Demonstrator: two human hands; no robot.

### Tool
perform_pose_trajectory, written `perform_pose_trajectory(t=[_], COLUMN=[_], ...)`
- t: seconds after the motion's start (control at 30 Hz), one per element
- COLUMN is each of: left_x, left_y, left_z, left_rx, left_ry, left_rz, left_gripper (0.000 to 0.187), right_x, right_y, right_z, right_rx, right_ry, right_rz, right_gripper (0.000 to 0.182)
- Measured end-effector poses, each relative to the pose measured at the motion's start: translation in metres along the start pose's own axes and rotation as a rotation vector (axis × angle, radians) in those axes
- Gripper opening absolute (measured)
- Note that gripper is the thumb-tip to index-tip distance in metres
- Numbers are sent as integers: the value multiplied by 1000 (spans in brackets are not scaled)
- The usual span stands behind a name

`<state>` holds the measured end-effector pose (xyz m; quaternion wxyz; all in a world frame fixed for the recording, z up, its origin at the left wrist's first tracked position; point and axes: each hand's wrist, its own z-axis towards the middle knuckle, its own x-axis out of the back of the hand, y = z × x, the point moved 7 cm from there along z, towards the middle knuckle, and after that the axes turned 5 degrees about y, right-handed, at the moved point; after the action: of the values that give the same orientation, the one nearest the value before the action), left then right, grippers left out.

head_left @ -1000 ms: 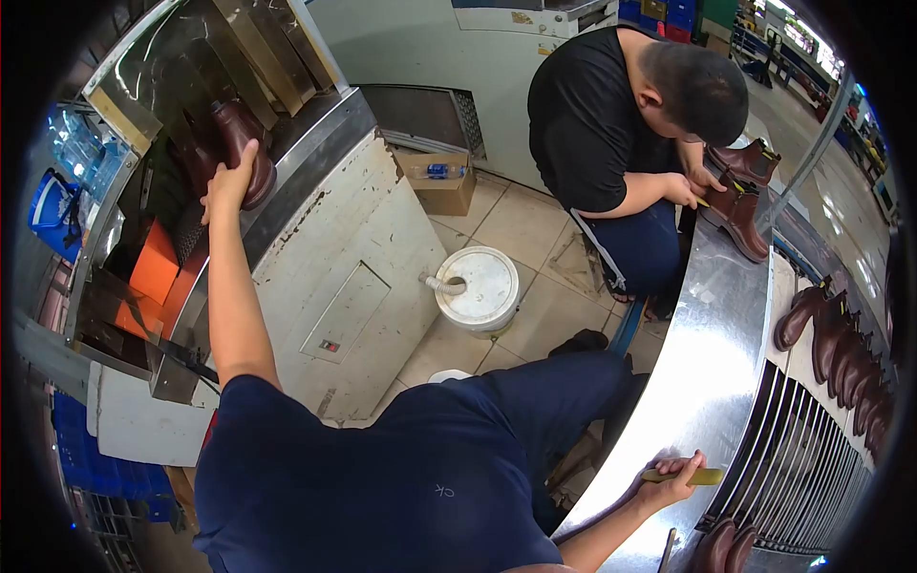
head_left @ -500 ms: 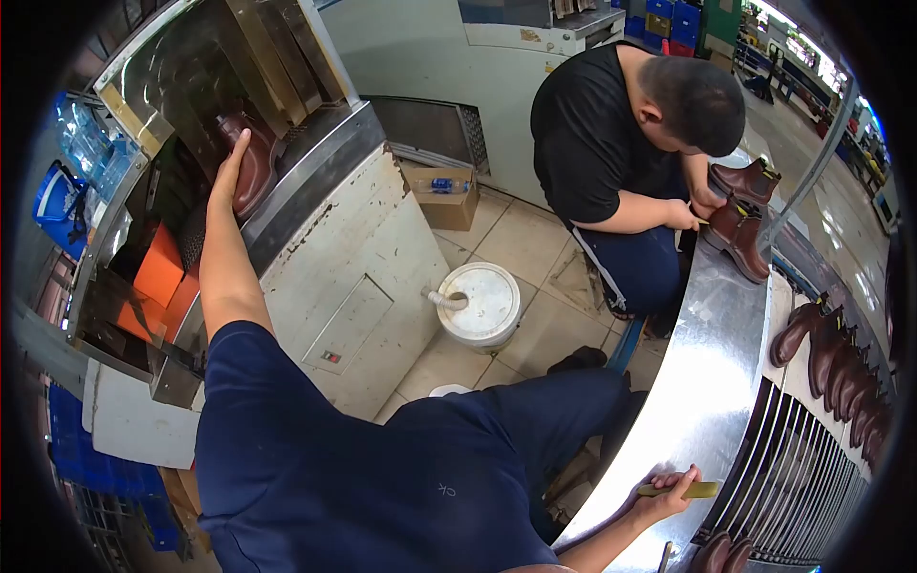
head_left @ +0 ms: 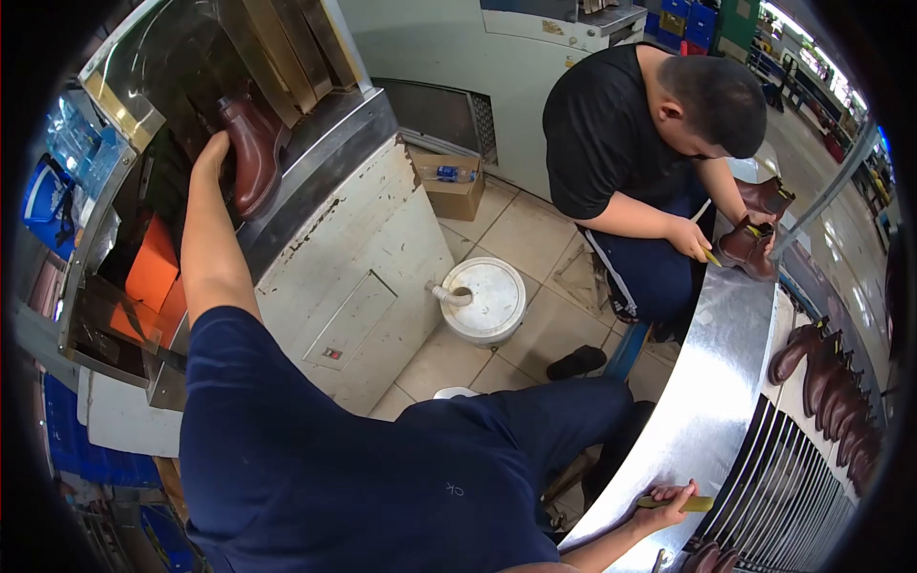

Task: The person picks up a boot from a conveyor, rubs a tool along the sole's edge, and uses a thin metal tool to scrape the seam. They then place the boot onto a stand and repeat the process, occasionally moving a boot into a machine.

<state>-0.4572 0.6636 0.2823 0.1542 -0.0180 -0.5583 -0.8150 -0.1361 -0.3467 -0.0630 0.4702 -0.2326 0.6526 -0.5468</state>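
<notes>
My left hand (head_left: 216, 153) reaches into the open-fronted cabinet on the left, beside a brown leather boot (head_left: 253, 162) that stands toe toward me near the metal ledge. The fingers are hidden behind the edge of the boot and in shadow. Over the shiny metal bench at lower right, my right hand (head_left: 676, 502) is closed around a flat yellow-green stick (head_left: 699, 504), whose blunt end juts out to the right.
A co-worker (head_left: 621, 143) bends over the bench with a brown boot (head_left: 747, 250) and a yellow tool. Rows of brown boots (head_left: 829, 382) stand beyond a wire rack (head_left: 778, 468). A lidded white bucket (head_left: 487, 296) and a cardboard box (head_left: 454, 196) are on the tiled floor.
My left hand has slid off the boot's near side to its left, deeper into the cabinet. My right hand keeps the stick. The co-worker has tilted the boot.
</notes>
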Motion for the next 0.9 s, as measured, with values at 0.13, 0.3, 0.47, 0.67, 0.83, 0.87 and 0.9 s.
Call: perform_pose_trajectory(t=[0.13, 0.3, 0.47, 0.67, 0.83, 0.87, 0.9], left_x=[-4, 19, 9, -38, -102, -123, -126], left_y=[-19, 6, 52, 83, 143, 98, 90], left_z=[34, -24, -181, -168, -210, -138, -126], left_rx=[177, 252, -437, -549, -564, -603, -736], left_ry=[-60, -186, -61, 250, -153, -344, -214], left_rz=[80, 19, 375, 637, 782, 641, 691], left_gripper=[104, 108, 94, 60, 70, 67, 57], right_x=[3, 10, 8, 9, 12, 28, 4], right_y=[2, 9, 10, 20, 27, 49, 11], right_z=[-1, 4, 1, 7, 0, 5, 1], right_rx=[-40, -62, -72, -135, -166, -191, -165], right_ry=[-4, -15, -28, -4, 88, 68, 15], right_rz=[-3, -40, -65, 31, -59, -72, -192], right_gripper=[26, 26, 24, 25, 26, 28, 21])
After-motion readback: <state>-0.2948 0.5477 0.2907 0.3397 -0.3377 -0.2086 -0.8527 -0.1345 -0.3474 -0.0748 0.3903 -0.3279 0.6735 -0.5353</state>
